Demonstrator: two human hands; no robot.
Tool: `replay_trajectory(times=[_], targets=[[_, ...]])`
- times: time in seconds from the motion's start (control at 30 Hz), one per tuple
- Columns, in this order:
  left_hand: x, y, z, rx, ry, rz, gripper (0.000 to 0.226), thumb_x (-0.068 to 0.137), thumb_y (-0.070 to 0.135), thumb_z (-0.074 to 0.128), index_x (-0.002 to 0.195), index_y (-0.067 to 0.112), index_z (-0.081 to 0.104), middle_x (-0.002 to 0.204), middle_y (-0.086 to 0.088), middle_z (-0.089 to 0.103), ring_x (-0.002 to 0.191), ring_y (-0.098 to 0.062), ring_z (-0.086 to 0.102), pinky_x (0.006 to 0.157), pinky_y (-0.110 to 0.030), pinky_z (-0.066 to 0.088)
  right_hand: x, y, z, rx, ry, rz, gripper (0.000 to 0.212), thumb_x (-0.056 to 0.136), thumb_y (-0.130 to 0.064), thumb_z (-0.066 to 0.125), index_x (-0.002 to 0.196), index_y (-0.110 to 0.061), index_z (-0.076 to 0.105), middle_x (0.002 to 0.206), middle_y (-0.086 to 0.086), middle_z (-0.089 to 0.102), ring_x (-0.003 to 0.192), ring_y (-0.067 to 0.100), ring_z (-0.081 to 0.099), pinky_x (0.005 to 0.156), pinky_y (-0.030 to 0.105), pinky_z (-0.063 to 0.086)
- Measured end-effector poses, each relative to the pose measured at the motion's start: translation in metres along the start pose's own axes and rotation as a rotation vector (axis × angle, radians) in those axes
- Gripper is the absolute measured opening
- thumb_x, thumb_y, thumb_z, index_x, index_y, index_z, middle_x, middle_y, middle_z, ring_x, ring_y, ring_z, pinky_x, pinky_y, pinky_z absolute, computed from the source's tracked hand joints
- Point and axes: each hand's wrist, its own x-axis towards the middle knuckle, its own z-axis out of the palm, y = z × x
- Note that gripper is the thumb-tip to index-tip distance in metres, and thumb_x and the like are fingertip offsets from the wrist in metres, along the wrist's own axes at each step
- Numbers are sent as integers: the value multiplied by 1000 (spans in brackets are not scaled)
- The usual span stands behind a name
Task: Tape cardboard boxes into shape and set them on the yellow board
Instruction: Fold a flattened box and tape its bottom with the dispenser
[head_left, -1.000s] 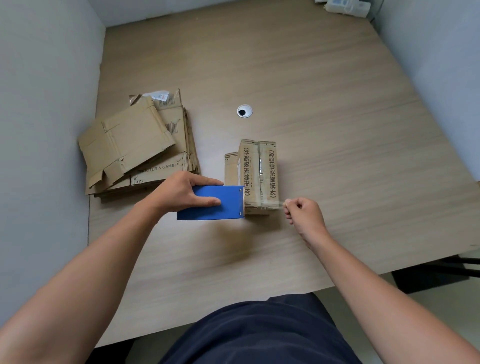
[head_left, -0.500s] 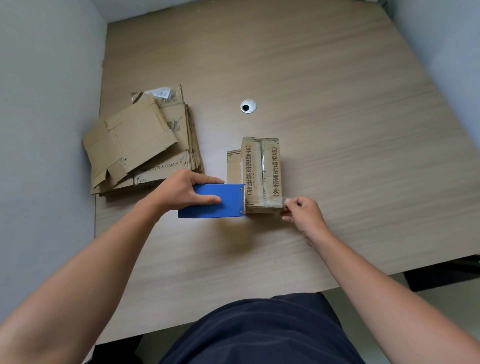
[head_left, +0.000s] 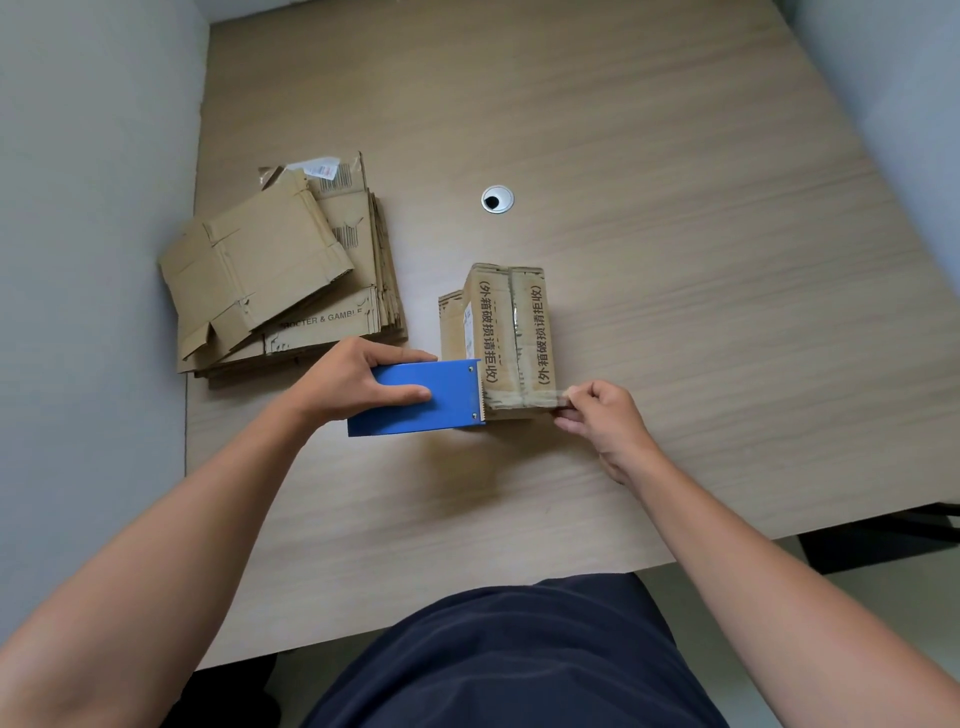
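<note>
A small folded cardboard box (head_left: 506, 332) with black printed characters stands in the middle of the wooden table (head_left: 675, 218). My left hand (head_left: 353, 382) grips a blue tape dispenser (head_left: 415, 397) whose toothed edge sits against the box's near left corner. A strip of clear tape (head_left: 522, 399) runs from the dispenser across the box's near end. My right hand (head_left: 597, 418) pinches the tape's free end at the box's near right corner. No yellow board is in view.
A stack of flattened cardboard boxes (head_left: 280, 280) lies at the table's left, next to the grey wall (head_left: 93, 260). A round cable grommet (head_left: 497, 199) sits behind the box. The table's near edge runs just above my dark shirt (head_left: 514, 654).
My right hand has moved left with the tape end, from a gap beside the box to its near right corner. The left hand and the dispenser have stayed put.
</note>
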Motion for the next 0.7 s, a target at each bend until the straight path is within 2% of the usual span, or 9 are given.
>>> replay_trajectory(times=[0.07, 0.17, 0.3, 0.5, 0.63, 0.7], targets=[[-2, -4, 2, -2, 6, -14, 32, 76, 50, 86, 106, 52, 74, 95, 23, 74, 83, -5, 69, 71, -18, 52, 1, 4, 2, -45, 13, -29, 22, 101, -5, 54, 80, -6, 61, 96, 15, 70, 93, 23, 71, 81, 26, 61], [-5, -10, 4, -6, 21, -28, 45, 64, 67, 78, 106, 52, 74, 95, 22, 75, 85, -7, 70, 77, -28, 55, 2, 12, 4, -121, 26, -65, 23, 100, -8, 57, 78, -8, 63, 92, 11, 71, 99, 25, 71, 83, 27, 61], [-10, -18, 7, 11, 41, -42, 47, 60, 72, 75, 104, 56, 72, 93, 26, 74, 84, -5, 69, 78, -30, 55, 0, 23, 6, -410, 53, -185, 22, 101, -21, 57, 85, -9, 64, 86, 6, 72, 83, 26, 72, 81, 48, 61], [-14, -27, 10, 0, 78, -58, 53, 63, 70, 76, 111, 49, 75, 98, 28, 73, 90, -1, 69, 79, -24, 53, -3, 22, 9, -817, -52, -375, 24, 106, -28, 44, 89, -15, 53, 87, 6, 66, 85, 30, 60, 70, 37, 42], [-12, -30, 9, -19, 80, -59, 55, 62, 71, 75, 112, 47, 76, 98, 28, 73, 88, -1, 69, 77, -22, 52, 3, 18, 7, -934, -126, -376, 29, 107, -32, 41, 86, -14, 49, 85, 5, 62, 83, 29, 57, 68, 36, 37], [-11, -34, 8, -27, 89, -70, 54, 61, 71, 75, 110, 48, 76, 97, 28, 73, 87, 0, 69, 77, -22, 53, 10, 18, 5, -1042, -168, -361, 30, 105, -36, 45, 91, -11, 54, 93, 7, 65, 88, 28, 58, 72, 38, 43]])
